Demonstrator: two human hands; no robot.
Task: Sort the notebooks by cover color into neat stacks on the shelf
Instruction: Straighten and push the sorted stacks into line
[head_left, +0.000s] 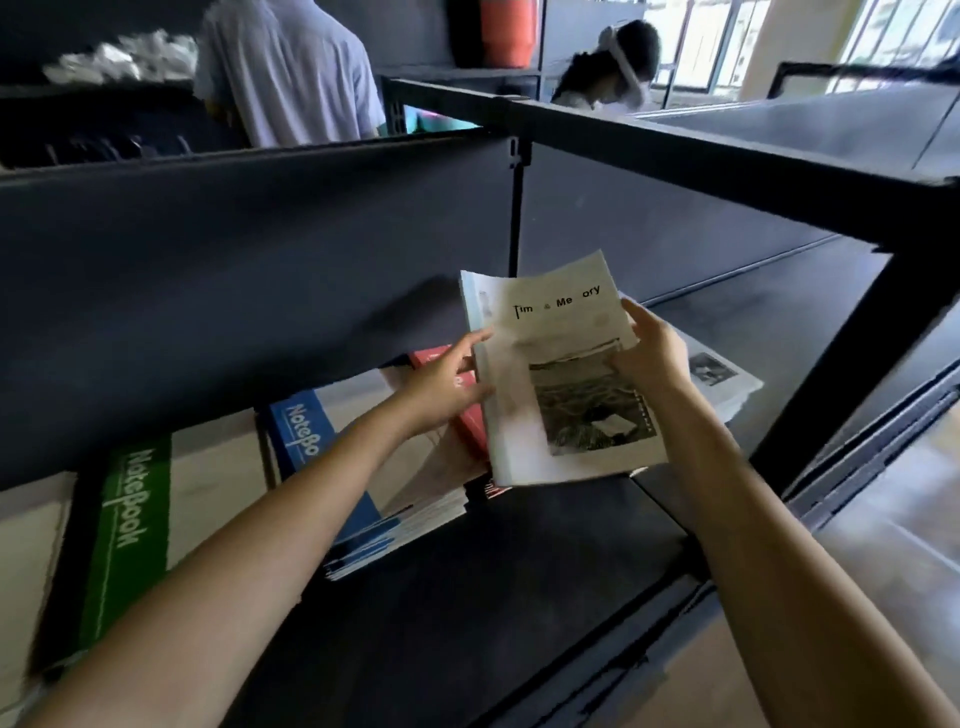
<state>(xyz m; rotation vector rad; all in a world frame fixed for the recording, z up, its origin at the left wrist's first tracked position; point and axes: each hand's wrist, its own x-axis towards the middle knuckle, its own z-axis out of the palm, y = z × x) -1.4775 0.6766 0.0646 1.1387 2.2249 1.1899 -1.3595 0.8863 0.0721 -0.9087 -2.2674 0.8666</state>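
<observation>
Both hands hold a white notebook (561, 374) with black lettering and a dark photo on its cover, lifted over the dark shelf (493, 571). My left hand (447, 384) grips its left edge, thumb on the cover. My right hand (649, 353) holds its right edge. Under it lies a red notebook (467, 421), mostly hidden. A stack topped by a blue-and-cream notebook (306, 431) lies to the left, and a green-and-cream notebook (130, 519) sits at the far left. Another white notebook (722, 374) lies flat on the shelf behind my right hand.
The black upper shelf board (260, 249) overhangs the notebooks. A black frame post (841, 364) stands at the right. Two people stand beyond the shelving at the back. Pale floor shows at the lower right.
</observation>
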